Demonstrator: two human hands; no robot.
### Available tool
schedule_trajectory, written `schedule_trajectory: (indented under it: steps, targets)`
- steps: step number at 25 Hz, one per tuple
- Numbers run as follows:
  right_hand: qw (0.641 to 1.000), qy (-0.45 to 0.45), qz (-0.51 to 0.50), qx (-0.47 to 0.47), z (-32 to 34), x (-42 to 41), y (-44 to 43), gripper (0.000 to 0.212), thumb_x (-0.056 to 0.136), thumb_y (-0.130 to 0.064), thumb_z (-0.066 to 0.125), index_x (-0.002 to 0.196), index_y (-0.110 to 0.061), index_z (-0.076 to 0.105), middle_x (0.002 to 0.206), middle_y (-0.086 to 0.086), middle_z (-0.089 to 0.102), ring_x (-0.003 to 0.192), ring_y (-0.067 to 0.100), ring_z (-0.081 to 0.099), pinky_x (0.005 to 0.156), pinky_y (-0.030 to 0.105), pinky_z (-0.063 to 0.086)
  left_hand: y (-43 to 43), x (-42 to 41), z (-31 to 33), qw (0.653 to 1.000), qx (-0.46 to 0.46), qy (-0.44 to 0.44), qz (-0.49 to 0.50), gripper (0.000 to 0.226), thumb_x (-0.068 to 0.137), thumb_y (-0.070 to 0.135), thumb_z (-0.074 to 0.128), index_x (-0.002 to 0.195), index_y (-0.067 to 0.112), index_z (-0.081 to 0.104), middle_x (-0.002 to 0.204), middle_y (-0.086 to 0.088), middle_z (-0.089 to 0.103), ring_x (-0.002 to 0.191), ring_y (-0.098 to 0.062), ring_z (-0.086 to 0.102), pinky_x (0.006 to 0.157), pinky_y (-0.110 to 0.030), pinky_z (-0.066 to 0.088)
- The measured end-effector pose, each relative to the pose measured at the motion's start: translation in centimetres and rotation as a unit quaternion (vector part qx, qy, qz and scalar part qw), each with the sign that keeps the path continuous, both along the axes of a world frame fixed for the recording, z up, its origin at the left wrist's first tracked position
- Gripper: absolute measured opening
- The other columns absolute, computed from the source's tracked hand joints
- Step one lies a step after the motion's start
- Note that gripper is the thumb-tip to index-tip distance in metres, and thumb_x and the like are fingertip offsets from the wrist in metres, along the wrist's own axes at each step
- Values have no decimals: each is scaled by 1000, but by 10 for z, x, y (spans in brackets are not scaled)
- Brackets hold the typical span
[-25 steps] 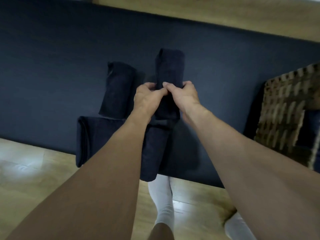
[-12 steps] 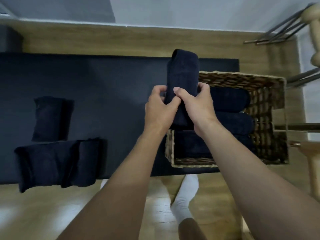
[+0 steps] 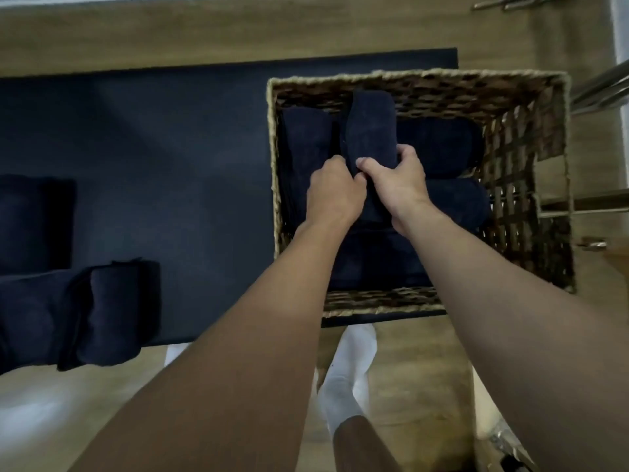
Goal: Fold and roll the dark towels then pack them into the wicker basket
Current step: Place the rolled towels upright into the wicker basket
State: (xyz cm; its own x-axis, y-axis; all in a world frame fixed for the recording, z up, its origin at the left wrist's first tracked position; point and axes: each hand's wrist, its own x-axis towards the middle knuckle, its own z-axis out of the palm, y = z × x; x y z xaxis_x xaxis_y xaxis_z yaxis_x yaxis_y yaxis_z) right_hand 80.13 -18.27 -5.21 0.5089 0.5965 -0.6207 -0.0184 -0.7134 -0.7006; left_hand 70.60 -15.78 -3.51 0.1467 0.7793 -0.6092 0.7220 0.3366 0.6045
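Both hands hold one rolled dark towel (image 3: pixel 371 127) upright over the inside of the wicker basket (image 3: pixel 531 137). My left hand (image 3: pixel 332 194) grips its left side and my right hand (image 3: pixel 396 182) wraps its right side. Inside the basket lie other rolled dark towels: one along the left wall (image 3: pixel 303 155) and two lying crosswise on the right (image 3: pixel 442 144), (image 3: pixel 456 202). On the dark table top (image 3: pixel 187 148) at the left rest a folded towel (image 3: pixel 34 219) and a partly rolled towel (image 3: pixel 95 311) hanging over the near edge.
The basket stands at the table's right end, its right wall overhanging the edge. Wooden floor lies beyond and below the table. Metal bars (image 3: pixel 602 86) show at the far right. My white-socked feet (image 3: pixel 347 376) are beneath the table's near edge.
Both hands carried the rolled towel from the table's middle rightward to over the basket and have lowered it inside. The view has swung right with it.
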Motion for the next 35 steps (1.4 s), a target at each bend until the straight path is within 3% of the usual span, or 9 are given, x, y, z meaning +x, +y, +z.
schedule_trajectory:
  steps: [4, 8, 11, 14, 17, 21, 26, 30, 35]
  targets:
    - [997, -28, 69, -17, -34, -9, 4, 50, 85, -29, 73, 126, -20, 46, 119, -2, 61, 105, 14, 60, 94, 31, 50, 5, -5, -24, 990, 20, 113, -78, 22, 100, 20, 52, 118, 7, 54, 118, -14, 58, 105, -30, 59, 73, -33, 44]
    - [987, -99, 118, -43, -41, -19, 8, 46, 90, -29, 68, 125, -17, 43, 116, 2, 62, 105, 21, 60, 89, 35, 49, 17, -12, -21, 953, 67, 222, -194, 30, 99, 23, 55, 126, 9, 52, 124, -13, 56, 114, -32, 57, 75, -35, 37]
    - [977, -130, 142, -91, -33, -25, 16, 52, 87, -32, 71, 126, -15, 40, 123, 8, 59, 113, 26, 57, 96, 42, 48, 22, -22, -12, 948, 51, 222, -223, 32, 100, 23, 53, 128, 10, 51, 127, -12, 56, 116, -31, 57, 76, -35, 36]
    - [975, -146, 126, -108, -16, -31, 22, 62, 88, -26, 70, 139, -13, 36, 136, 10, 51, 123, 28, 51, 101, 38, 44, 20, -28, 0, 978, 19, 131, -160, 25, 98, 24, 52, 117, 8, 55, 118, -14, 58, 110, -32, 58, 79, -35, 46]
    - [973, -177, 110, -96, 6, -49, 21, 72, 93, -23, 61, 153, -11, 22, 151, 11, 37, 135, 27, 42, 106, 34, 36, 19, -50, 17, 994, 52, 60, -78, 17, 95, 23, 54, 100, 10, 62, 103, -11, 64, 95, -30, 63, 81, -42, 55]
    - [972, -204, 98, -66, 40, -92, 16, 65, 97, -20, 55, 154, -13, 23, 158, 7, 27, 139, 24, 36, 109, 31, 32, 24, -114, 39, 990, 118, 69, -21, 17, 96, 31, 54, 93, 18, 65, 93, -4, 68, 85, -27, 64, 76, -40, 54]
    - [972, -221, 56, 51, 72, -182, 30, 52, 95, -13, 54, 144, -18, 39, 146, -2, 43, 129, 7, 41, 104, 17, 30, 34, -217, 37, 989, 95, 91, 72, 14, 96, 30, 55, 89, 21, 63, 89, 2, 66, 84, -23, 63, 72, -35, 49]
    - [980, -149, 95, 86, 63, -291, 48, 49, 93, -16, 56, 140, -20, 44, 141, -3, 49, 129, 8, 46, 107, 22, 34, 41, -302, 19, 983, 76, 98, 132, 13, 95, 32, 57, 92, 21, 64, 97, -2, 68, 91, -24, 63, 77, -34, 48]
    - [973, -18, 230, 14, 20, -415, 76, 44, 97, -25, 57, 139, -17, 47, 136, 0, 55, 123, 11, 52, 96, 16, 35, 55, -412, -26, 967, 87, 136, 196, 23, 92, 32, 62, 110, 17, 61, 113, -7, 62, 104, -26, 60, 90, -42, 49]
